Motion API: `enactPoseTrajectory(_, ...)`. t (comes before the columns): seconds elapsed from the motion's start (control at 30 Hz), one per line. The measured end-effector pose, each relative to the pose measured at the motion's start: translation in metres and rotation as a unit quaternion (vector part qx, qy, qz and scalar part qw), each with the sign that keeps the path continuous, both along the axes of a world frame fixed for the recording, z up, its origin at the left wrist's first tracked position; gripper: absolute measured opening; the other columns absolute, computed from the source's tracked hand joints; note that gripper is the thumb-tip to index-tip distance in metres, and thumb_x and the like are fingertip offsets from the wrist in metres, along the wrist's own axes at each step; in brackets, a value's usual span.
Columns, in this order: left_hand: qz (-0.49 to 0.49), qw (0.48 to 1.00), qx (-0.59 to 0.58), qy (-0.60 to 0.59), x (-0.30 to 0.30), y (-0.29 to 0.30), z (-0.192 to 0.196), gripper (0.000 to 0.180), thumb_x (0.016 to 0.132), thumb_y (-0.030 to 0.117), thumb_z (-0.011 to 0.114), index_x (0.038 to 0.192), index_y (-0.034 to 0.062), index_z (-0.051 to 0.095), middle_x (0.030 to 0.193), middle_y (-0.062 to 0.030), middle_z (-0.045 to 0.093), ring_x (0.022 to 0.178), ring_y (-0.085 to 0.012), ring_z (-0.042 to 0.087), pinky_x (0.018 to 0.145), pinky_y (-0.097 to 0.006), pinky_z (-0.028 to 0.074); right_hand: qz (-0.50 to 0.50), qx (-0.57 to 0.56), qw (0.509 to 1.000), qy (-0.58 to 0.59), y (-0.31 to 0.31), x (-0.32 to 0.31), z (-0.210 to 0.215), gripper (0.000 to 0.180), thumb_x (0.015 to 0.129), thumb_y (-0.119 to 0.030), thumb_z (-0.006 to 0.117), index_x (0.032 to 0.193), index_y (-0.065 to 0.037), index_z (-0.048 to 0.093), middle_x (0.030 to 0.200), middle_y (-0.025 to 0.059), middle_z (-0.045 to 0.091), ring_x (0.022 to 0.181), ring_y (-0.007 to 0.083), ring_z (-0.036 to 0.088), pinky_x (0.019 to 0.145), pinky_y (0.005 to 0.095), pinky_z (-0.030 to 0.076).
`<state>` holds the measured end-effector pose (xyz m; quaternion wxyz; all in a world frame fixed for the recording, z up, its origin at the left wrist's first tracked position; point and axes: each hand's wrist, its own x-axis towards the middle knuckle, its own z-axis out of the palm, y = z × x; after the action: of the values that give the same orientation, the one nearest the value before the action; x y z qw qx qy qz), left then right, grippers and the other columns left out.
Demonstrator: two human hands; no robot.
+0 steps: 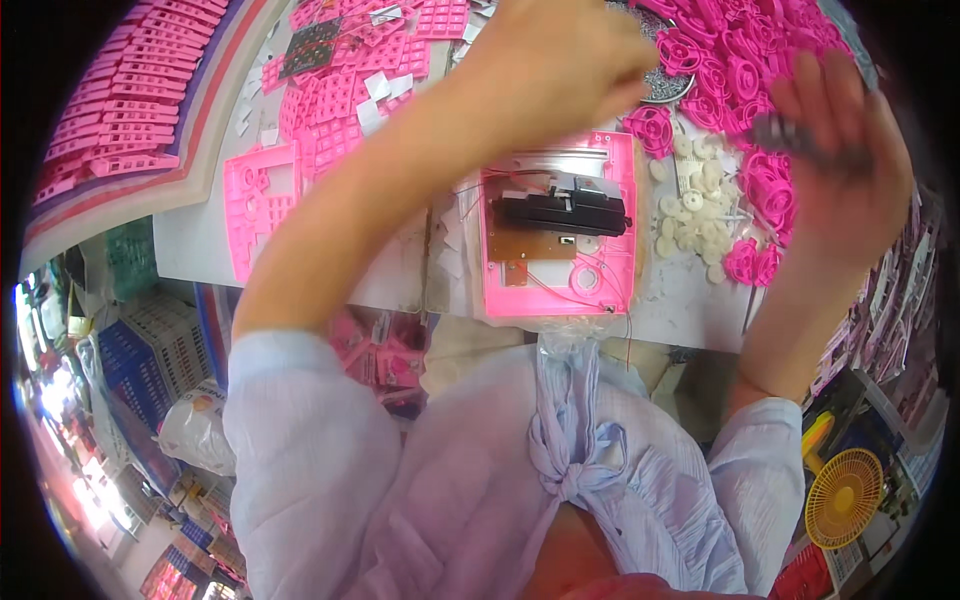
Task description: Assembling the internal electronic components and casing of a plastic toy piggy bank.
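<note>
In front of me lies a pink plastic housing with its inside facing up. It holds a brown circuit board, a black mechanism block and thin red wires. My left hand reaches over the housing to a round dish of small metal screws. Its fingers are curled closed at the dish rim, and what they pinch is hidden. Off to the right my right hand, blurred, is wrapped around a dark, bar-shaped tool above pink parts.
Pink ring-shaped parts heap at the far right, beside cream plastic wheels. Pink button-grid pieces and another pink frame lie left. Stacked pink strips fill the far left. A yellow fan stands low right.
</note>
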<state>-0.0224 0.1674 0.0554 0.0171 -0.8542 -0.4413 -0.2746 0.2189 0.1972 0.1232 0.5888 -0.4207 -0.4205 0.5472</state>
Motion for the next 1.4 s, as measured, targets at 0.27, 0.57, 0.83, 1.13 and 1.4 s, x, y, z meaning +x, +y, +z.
enactPoseTrajectory(0.27, 0.009, 0.954, -0.166, -0.25, 0.009, -0.106, -0.007, 0.01, 0.08, 0.011, 0.077, 0.088, 0.0142, 0.072, 0.081, 0.0026, 0.068, 0.078, -0.0183, 0.061, 0.085, -0.039, 0.034, 0.482, 0.305, 0.816, 0.089, -0.046, -0.032, -0.012, 0.047, 0.101, -0.037, 0.059, 0.141, -0.016, 0.046, 0.065, -0.0094, 0.052, 0.059, 0.0082, 0.048, 0.056, 0.0282, 0.039)
enactPoseTrajectory(0.57, 0.042, 0.975, -0.086, -0.201, 0.008, -0.114, -0.016, 0.018, 0.073, 0.019, 0.082, 0.085, 0.0156, 0.068, 0.081, 0.0036, 0.065, 0.083, -0.0181, 0.06, 0.087, -0.043, 0.033, 0.391, 0.258, 0.883, 0.033, -0.076, -0.046, -0.015, 0.044, 0.102, -0.033, 0.059, 0.139, -0.014, 0.045, 0.064, -0.0075, 0.051, 0.056, 0.0094, 0.046, 0.053, 0.028, 0.037)
enactPoseTrajectory(0.83, 0.129, 0.985, -0.061, -0.094, -0.015, -0.134, -0.027, 0.045, 0.065, 0.028, 0.088, 0.105, 0.0174, 0.07, 0.093, 0.0031, 0.066, 0.096, -0.0199, 0.059, 0.086, -0.042, 0.031, 0.355, 0.262, 0.896, 0.037, -0.066, -0.057, -0.03, 0.04, 0.101, -0.029, 0.059, 0.135, -0.01, 0.048, 0.063, -0.0037, 0.047, 0.058, 0.0125, 0.046, 0.056, 0.0313, 0.038)
enactPoseTrajectory(1.13, 0.104, 0.988, -0.009, -0.113, -0.016, -0.139, -0.041, 0.045, 0.065, 0.031, 0.087, 0.105, 0.0153, 0.071, 0.098, 0.0036, 0.069, 0.089, -0.0196, 0.06, 0.085, -0.043, 0.032, 0.324, 0.246, 0.914, -0.018, -0.076, -0.072, -0.045, 0.034, 0.099, -0.027, 0.064, 0.123, -0.009, 0.049, 0.062, -0.0022, 0.048, 0.056, 0.0131, 0.046, 0.056, 0.0321, 0.039)
enactPoseTrajectory(1.4, 0.103, 0.986, 0.006, -0.13, -0.014, -0.139, -0.044, 0.045, 0.066, 0.032, 0.086, 0.104, 0.0142, 0.07, 0.1, 0.0026, 0.069, 0.088, -0.0204, 0.06, 0.084, -0.044, 0.032, 0.339, 0.248, 0.907, -0.039, -0.078, -0.07, -0.049, 0.032, 0.097, -0.027, 0.066, 0.116, -0.008, 0.049, 0.061, -0.0007, 0.048, 0.053, 0.0138, 0.046, 0.05, 0.0315, 0.037)
